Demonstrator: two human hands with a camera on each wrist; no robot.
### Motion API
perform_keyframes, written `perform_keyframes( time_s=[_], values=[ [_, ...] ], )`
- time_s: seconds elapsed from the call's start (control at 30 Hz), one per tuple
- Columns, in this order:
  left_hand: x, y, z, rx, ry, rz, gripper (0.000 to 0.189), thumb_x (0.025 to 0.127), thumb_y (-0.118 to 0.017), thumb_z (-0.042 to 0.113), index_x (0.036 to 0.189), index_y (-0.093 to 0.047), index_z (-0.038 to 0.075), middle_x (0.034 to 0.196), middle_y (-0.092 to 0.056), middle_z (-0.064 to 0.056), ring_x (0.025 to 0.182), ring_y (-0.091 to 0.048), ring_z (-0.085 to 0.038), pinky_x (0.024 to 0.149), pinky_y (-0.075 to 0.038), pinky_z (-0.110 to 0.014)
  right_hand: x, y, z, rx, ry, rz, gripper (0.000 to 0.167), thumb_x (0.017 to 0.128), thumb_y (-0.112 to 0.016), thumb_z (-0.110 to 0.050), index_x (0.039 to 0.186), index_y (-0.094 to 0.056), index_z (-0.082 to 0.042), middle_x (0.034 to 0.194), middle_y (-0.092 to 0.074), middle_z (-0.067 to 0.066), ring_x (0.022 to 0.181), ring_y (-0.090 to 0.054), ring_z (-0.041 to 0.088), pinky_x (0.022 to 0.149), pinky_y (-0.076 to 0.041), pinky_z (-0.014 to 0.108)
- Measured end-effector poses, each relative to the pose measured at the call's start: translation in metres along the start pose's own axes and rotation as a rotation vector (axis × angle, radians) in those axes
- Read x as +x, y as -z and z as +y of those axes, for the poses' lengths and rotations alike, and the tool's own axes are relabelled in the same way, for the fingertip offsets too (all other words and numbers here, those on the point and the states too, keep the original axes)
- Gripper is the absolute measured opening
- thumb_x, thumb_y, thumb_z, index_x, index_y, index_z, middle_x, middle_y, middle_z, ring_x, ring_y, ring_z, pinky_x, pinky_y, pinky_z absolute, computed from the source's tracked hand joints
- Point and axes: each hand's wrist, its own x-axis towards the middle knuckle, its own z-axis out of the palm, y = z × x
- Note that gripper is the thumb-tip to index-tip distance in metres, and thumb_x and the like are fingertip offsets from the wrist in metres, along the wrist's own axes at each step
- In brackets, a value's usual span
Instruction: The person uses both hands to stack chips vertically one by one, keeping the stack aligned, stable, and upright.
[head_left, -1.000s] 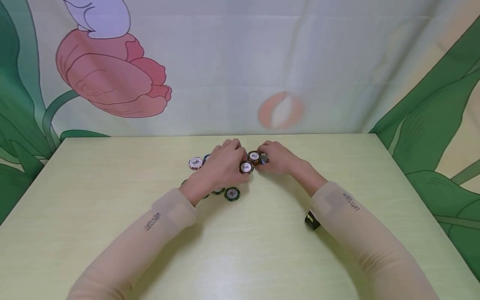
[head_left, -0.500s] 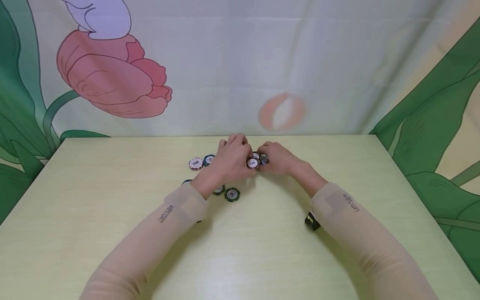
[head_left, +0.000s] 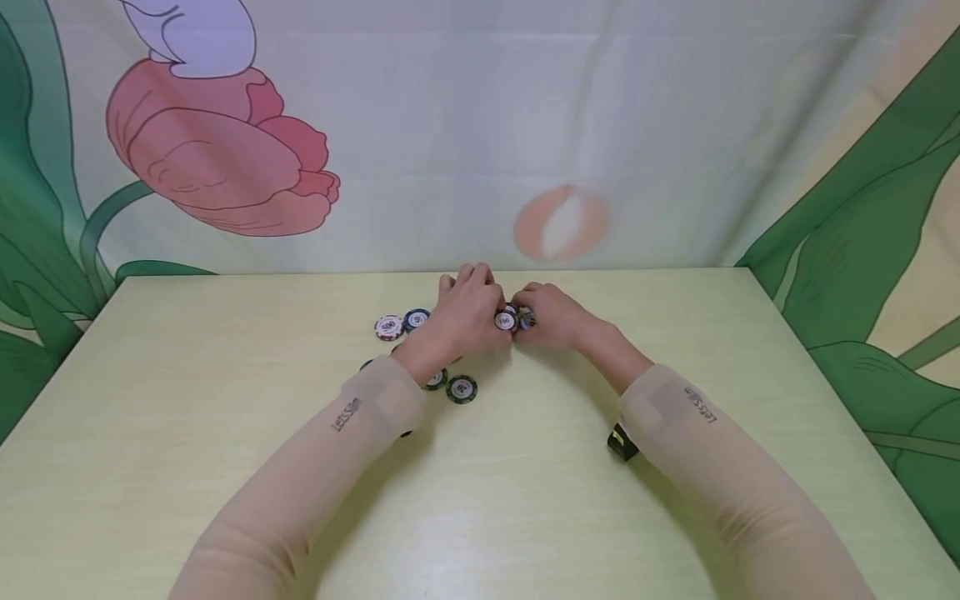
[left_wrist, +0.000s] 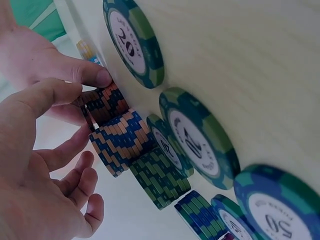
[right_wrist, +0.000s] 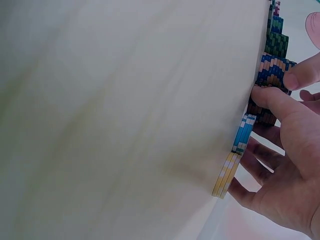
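In the head view my left hand [head_left: 472,317] and right hand [head_left: 557,318] meet at a row of poker chip stacks near the table's back. Between them lies a dark chip marked 100 [head_left: 506,320]. The left wrist view shows a stack of black-and-orange poker chips [left_wrist: 111,104], with my left thumb and index finger pinching a chip at its top. My right hand [right_wrist: 300,150] grips that stack from the other side, its thumb against the lower part. Beside it stand a blue-and-orange stack [left_wrist: 122,142] and a green stack [left_wrist: 160,177]. Some fingertips are hidden.
Loose chips lie near my left forearm, among them a green chip [head_left: 462,389] and a white chip [head_left: 389,327]. A blue stack [right_wrist: 243,132] and yellow chips [right_wrist: 226,175] stand by my right fingers. A small black object [head_left: 622,442] sits beside the right sleeve.
My left hand has moved right and slightly back toward my right hand, bringing the 100 chip onto the stack there. The right hand has stayed in place.
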Motion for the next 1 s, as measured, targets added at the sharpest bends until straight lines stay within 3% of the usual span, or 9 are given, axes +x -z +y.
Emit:
perform_keyframes(
  time_s=[0.33,0.57,1.0],
  values=[
    [0.0019,-0.0002,0.0007,0.022,0.012,-0.024,0.026,0.092,-0.076,0.035,0.100,-0.067,0.011,0.121,-0.048,-0.009,0.112,-0.038,-0.027,0.091,-0.030,-0.046,0.0012,-0.0018,-0.0001,-0.005,0.011,0.018,0.040,0.091,-0.076,-0.022,0.119,-0.066,0.003,0.124,-0.062,0.021,0.115,-0.057,0.038,0.103,-0.043,0.046],
    [-0.0029,0.0017,-0.0012,0.031,0.019,-0.023,0.034,0.090,-0.079,0.043,0.098,-0.067,0.012,0.118,-0.049,-0.008,0.109,-0.041,-0.028,0.092,-0.031,-0.048,-0.0001,-0.0006,-0.0012,-0.007,0.012,0.019,0.037,0.089,-0.077,-0.019,0.117,-0.067,0.003,0.123,-0.063,0.021,0.115,-0.057,0.038,0.102,-0.044,0.046],
    [0.0028,0.0006,-0.0023,0.082,0.016,-0.019,0.023,0.094,-0.077,0.036,0.095,-0.072,0.013,0.120,-0.052,-0.008,0.110,-0.041,-0.028,0.091,-0.032,-0.048,0.0008,-0.0016,0.0013,0.016,0.014,0.016,0.040,0.090,-0.078,-0.023,0.120,-0.067,0.002,0.122,-0.063,0.018,0.114,-0.057,0.037,0.102,-0.044,0.047]
  ],
)
